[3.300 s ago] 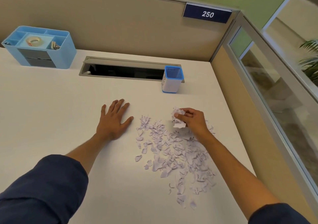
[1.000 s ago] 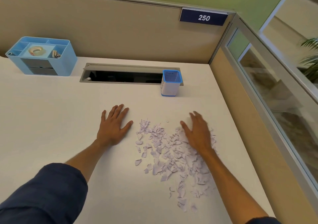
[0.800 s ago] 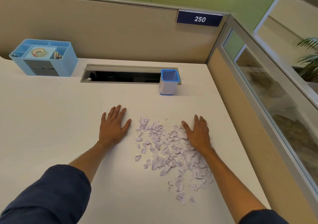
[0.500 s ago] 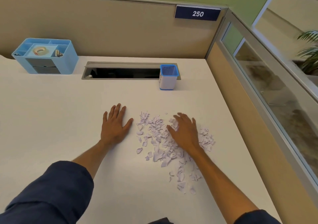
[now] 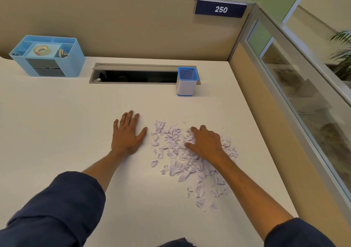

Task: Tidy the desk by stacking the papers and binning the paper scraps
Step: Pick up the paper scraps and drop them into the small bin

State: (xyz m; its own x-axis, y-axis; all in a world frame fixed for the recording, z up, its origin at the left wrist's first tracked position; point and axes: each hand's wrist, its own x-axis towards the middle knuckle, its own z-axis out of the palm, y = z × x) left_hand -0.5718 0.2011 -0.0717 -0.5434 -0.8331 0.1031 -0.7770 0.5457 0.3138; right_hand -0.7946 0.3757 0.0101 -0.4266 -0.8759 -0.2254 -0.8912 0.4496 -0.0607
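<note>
right hand [image 5: 206, 142] curled on scraps [image 5: 182, 163], left hand [image 5: 127, 134] flat

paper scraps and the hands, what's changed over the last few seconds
The right hand let go of the clump of paper scraps it was pinching, spread flat at the pile's right edge, then swept leftward and now curls its fingers into the pile, bunching scraps inward. The left hand stayed flat on the desk; the blue-rimmed bin and the desk organizer stayed put.
</note>
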